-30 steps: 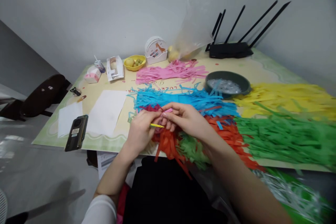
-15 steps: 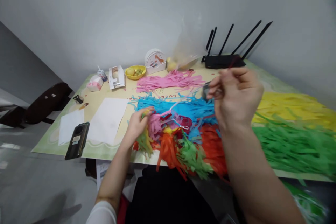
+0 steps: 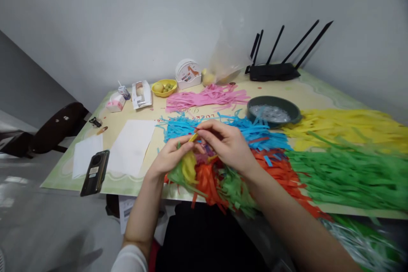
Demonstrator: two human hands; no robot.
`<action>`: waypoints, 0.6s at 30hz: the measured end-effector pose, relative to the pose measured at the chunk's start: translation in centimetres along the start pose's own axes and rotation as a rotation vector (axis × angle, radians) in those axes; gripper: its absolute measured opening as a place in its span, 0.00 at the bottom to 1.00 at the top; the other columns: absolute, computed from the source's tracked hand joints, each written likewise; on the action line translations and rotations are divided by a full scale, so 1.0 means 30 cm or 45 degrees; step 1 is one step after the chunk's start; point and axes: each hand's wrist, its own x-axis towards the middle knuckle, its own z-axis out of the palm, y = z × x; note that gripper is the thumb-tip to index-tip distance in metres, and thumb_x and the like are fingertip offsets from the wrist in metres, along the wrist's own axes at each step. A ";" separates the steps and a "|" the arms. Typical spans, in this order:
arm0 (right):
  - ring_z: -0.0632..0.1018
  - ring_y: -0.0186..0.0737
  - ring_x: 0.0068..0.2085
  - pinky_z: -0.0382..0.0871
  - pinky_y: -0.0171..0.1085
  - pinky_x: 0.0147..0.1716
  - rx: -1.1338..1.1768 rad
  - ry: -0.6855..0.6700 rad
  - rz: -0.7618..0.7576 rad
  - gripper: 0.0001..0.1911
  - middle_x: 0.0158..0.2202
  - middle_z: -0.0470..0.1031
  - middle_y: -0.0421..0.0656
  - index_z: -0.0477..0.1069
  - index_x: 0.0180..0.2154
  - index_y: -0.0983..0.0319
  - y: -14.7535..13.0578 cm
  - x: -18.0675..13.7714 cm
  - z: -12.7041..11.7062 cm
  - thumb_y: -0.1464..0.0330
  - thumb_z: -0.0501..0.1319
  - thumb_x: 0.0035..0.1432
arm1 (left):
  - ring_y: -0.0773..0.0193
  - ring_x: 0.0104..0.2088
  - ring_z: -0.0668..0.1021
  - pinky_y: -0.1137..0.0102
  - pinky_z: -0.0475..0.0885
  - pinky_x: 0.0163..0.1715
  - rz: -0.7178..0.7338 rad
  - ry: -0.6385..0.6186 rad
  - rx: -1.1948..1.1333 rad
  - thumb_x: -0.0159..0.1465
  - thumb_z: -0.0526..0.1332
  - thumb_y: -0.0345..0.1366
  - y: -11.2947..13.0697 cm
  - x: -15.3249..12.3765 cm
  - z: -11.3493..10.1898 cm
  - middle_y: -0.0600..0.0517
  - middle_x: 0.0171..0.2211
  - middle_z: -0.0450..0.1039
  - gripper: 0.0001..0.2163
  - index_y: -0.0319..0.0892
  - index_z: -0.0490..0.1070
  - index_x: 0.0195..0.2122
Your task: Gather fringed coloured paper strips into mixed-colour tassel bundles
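Note:
My left hand (image 3: 170, 157) and my right hand (image 3: 228, 144) meet over a mixed bundle of paper strips (image 3: 210, 178) at the table's near edge. Both hands are closed in a pinch on the bundle's top, the left on a yellow strip (image 3: 189, 165). The bundle's orange, green and yellow ends hang over the edge. Behind the hands lies a blue strip pile (image 3: 223, 125), beside them an orange pile (image 3: 280, 168).
Piles of pink strips (image 3: 207, 95), yellow strips (image 3: 347, 121) and green strips (image 3: 347, 174) cover the table. A dark bowl (image 3: 274, 110) of clear bits sits mid-table. White sheets (image 3: 130, 146), a phone (image 3: 94, 172), a yellow fruit bowl (image 3: 164, 87) and a router (image 3: 274, 70) lie around.
My right hand, raised high near the bowl half a second ago, has come back down to the bundle beside my left hand. The left hand stayed on the bundle.

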 end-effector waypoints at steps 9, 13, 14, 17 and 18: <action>0.76 0.35 0.24 0.67 0.33 0.24 -0.168 0.160 0.101 0.11 0.28 0.79 0.42 0.79 0.41 0.61 -0.015 -0.064 0.008 0.64 0.61 0.62 | 0.65 0.28 0.77 0.72 0.72 0.30 0.043 0.583 -0.114 0.64 0.62 0.45 -0.030 -0.026 0.030 0.52 0.27 0.76 0.13 0.39 0.76 0.38; 0.76 0.35 0.23 0.66 0.33 0.23 -0.261 0.086 0.130 0.10 0.25 0.78 0.41 0.79 0.38 0.61 -0.037 -0.104 0.027 0.65 0.60 0.61 | 0.62 0.37 0.79 0.69 0.72 0.43 0.200 0.719 0.285 0.67 0.58 0.40 -0.031 -0.043 0.044 0.50 0.33 0.77 0.13 0.42 0.77 0.47; 0.75 0.35 0.22 0.65 0.32 0.23 -0.263 0.077 0.135 0.10 0.23 0.77 0.40 0.79 0.38 0.61 -0.038 -0.108 0.031 0.66 0.60 0.61 | 0.62 0.38 0.78 0.69 0.72 0.44 0.231 0.719 0.352 0.68 0.58 0.39 -0.029 -0.047 0.047 0.50 0.33 0.77 0.13 0.42 0.77 0.47; 0.72 0.33 0.20 0.62 0.32 0.21 -0.253 0.063 0.165 0.10 0.20 0.74 0.39 0.78 0.38 0.62 -0.039 -0.111 0.038 0.66 0.60 0.61 | 0.63 0.37 0.78 0.70 0.71 0.43 0.292 0.713 0.450 0.69 0.57 0.37 -0.021 -0.057 0.055 0.50 0.34 0.77 0.12 0.42 0.76 0.49; 0.71 0.33 0.20 0.62 0.32 0.20 -0.243 0.055 0.179 0.10 0.20 0.74 0.39 0.78 0.38 0.62 -0.039 -0.110 0.039 0.66 0.59 0.61 | 0.64 0.37 0.78 0.70 0.71 0.42 0.308 0.715 0.477 0.69 0.57 0.37 -0.019 -0.060 0.057 0.50 0.35 0.77 0.12 0.42 0.76 0.48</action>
